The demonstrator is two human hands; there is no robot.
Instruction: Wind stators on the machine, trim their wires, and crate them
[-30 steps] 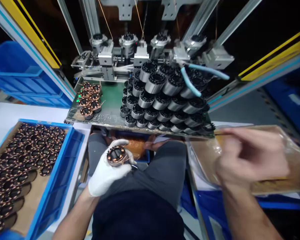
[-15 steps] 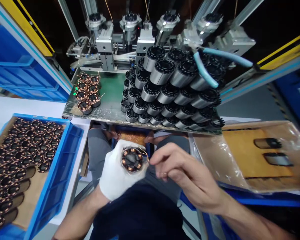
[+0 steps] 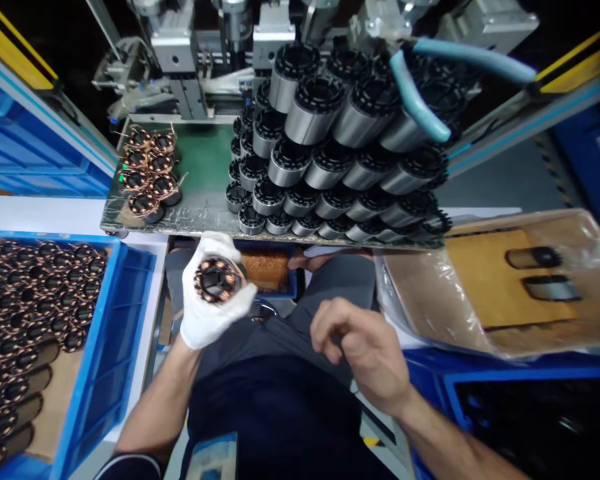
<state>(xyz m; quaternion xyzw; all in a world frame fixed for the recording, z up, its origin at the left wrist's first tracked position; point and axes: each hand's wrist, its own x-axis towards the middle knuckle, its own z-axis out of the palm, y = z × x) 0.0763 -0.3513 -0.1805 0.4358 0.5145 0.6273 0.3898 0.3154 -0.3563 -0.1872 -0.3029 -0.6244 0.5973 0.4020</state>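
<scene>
My left hand (image 3: 213, 317), in a white glove, is closed around a wound stator (image 3: 217, 280). Its ring of copper coils faces up, in front of the bench edge. My right hand (image 3: 357, 347) is bare and hangs over my lap, well apart from the stator. Its fingers are curled in toward the thumb; whether something small is between them is hidden. A group of wound stators (image 3: 153, 167) with loose copper wire ends stands on the green bench top (image 3: 203, 160). Unwound stators (image 3: 310, 110) are stacked in tiers to their right.
Blue-handled pliers (image 3: 420, 100) lie on top of the stack, before the winding machine (image 3: 175, 53). To the left, a blue crate (image 3: 115, 327) holds rows of wound stators. A plastic-lined box (image 3: 420, 287) on the right has two unwound stators. Under the bench sits a bin of copper scraps (image 3: 265, 267).
My left hand has moved left and up with the stator. My right hand has come away from its wire and dropped slightly, fingers curled. The camera view has shifted too.
</scene>
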